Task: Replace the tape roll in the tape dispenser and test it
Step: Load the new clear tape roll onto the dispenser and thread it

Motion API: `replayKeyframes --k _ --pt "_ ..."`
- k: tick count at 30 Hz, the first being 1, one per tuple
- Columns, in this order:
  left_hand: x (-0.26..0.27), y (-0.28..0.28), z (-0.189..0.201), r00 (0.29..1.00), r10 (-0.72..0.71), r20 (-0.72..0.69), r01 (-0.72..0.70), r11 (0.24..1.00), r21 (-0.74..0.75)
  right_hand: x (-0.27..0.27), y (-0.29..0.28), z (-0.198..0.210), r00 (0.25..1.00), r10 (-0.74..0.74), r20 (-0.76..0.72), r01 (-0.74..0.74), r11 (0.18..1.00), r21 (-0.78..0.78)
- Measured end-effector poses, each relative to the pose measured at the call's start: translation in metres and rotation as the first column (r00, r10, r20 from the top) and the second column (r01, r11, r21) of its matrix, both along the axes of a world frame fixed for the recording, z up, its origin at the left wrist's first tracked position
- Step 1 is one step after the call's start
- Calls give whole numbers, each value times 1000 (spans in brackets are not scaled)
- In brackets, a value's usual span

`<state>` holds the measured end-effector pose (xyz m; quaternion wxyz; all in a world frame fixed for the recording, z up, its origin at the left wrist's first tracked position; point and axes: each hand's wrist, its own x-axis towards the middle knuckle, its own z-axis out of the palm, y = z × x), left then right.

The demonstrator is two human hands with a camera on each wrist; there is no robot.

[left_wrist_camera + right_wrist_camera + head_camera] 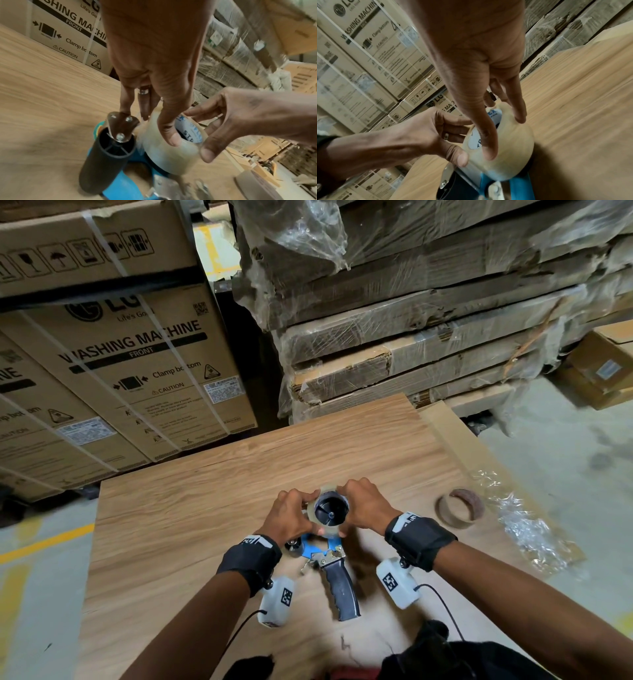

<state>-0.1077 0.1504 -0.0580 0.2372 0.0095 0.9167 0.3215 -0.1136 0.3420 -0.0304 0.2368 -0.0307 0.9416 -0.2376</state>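
A clear tape roll (313, 517) with a blue-and-white printed core sits over the black hub of the tape dispenser (339, 587). The dispenser has a blue frame and a black handle and lies flat on the wooden table (205, 508). My left hand (291, 515) grips the roll's left side and my right hand (363, 505) grips its right side. In the left wrist view my left hand (164, 115) has its thumb on the tape roll (169, 152), beside the dispenser's black roller (106, 155). In the right wrist view my right hand (489, 111) curls fingers and thumb over the tape roll (510, 148).
An empty brown cardboard core (459, 508) lies on the table to the right, beside crumpled clear plastic wrap (524, 522). Washing machine cartons (137, 364) stand behind on the left. Wrapped flat cartons (411, 320) are stacked behind on the right.
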Motion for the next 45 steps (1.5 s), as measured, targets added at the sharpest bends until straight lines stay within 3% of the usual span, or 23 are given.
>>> replayKeyframes --k 5,24,35,45 --pt "-2 -5 -21 999 -32 -32 31 999 -33 3 -4 4 999 28 -20 -29 1000 -10" --pt "-3 9 -12 996 -94 5 92 962 -257 10 8 7 1000 -20 8 20 998 -62" --pt "-6 7 -21 1000 -15 2 15 981 -194 9 7 3 1000 -20 20 21 998 -56" --pt "-9 5 -27 1000 -29 6 30 986 -165 4 10 -8 999 -12 49 14 999 -44"
